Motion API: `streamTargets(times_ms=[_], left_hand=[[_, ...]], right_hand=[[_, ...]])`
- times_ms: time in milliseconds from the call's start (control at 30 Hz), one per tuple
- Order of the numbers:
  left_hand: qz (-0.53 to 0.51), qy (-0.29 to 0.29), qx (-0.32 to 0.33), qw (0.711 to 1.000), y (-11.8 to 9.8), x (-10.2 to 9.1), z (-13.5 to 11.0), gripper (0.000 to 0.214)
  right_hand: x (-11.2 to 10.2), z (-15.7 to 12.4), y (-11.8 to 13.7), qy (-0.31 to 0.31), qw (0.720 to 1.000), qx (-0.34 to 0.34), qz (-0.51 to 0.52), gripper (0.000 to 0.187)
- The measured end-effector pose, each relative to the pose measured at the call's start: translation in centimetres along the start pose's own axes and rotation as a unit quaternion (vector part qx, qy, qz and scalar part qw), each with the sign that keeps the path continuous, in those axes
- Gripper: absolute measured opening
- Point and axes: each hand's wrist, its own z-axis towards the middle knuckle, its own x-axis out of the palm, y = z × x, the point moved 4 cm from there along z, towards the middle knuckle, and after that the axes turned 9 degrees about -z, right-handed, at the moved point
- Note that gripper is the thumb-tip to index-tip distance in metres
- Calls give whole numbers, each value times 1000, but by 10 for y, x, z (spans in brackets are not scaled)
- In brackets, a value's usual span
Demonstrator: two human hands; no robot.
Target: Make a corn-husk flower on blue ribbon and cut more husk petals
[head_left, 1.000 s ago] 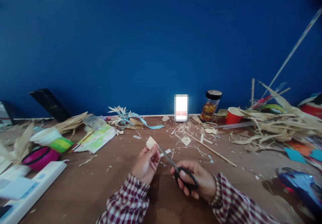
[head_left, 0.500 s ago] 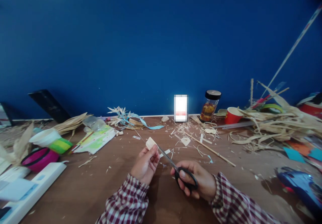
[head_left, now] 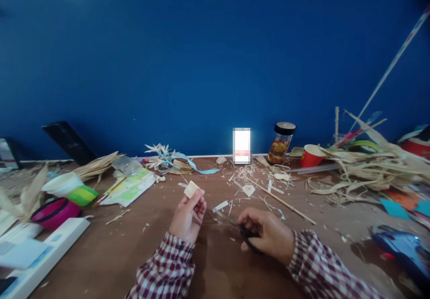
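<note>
Over a brown table (head_left: pixel 101 254), left hand (head_left: pixel 186 217) pinching pale piece (head_left: pixel 191 188), right hand (head_left: pixel 270 234) curled around scissors (head_left: pixel 247 233)

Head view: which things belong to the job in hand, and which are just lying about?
In hand, so likely part of the job:
pale piece, in the left hand
scissors, in the right hand

Apparently just lying about:
red cup
lidded jar
blue ribbon
magenta container

Back from the left fingers (head_left: pixel 197 199), the left sleeve (head_left: pixel 161 265) shows a maroon-and-white check, gathered at the wrist. Behind the right fingers (head_left: pixel 249 218), the right sleeve (head_left: pixel 327 265) matches, its cloth fuller and creased farther from the fingers.
</note>
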Motion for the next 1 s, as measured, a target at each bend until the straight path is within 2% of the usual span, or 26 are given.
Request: streamTargets(times_ms=[100, 167, 233, 367, 600, 800, 900, 1000], left_hand=[[-5, -11, 7, 1000, -6, -1, 1, 10], [-13, -13, 4, 1000, -7, 0, 0, 10], [-16, -18, -7, 1000, -6, 1, -2, 11], [1, -15, -32, 999, 2, 2, -7, 12], [56, 33, -12, 998, 13, 5, -11, 8], [65, 38, -27, 997, 17, 6, -12, 11], [70, 38, -30, 996, 18, 5, -12, 10], [89, 41, -33, 995, 19, 6, -14, 8]], right_hand=[[-2, -4, 9, 7, 977, -55, -206, 37], [-1, -7, 13, 20, 956, -70, -283, 45], [2, -9, 15, 43, 944, -75, -317, 52], [10, -13, 17, 71, 934, -88, -339, 63], [10, -14, 23, 61, 929, -84, -356, 69], [11, -19, 26, 90, 927, -73, -356, 43], [9, -23, 28, 83, 936, -97, -329, 45], [6, -19, 29, 64, 948, -78, -303, 42]])
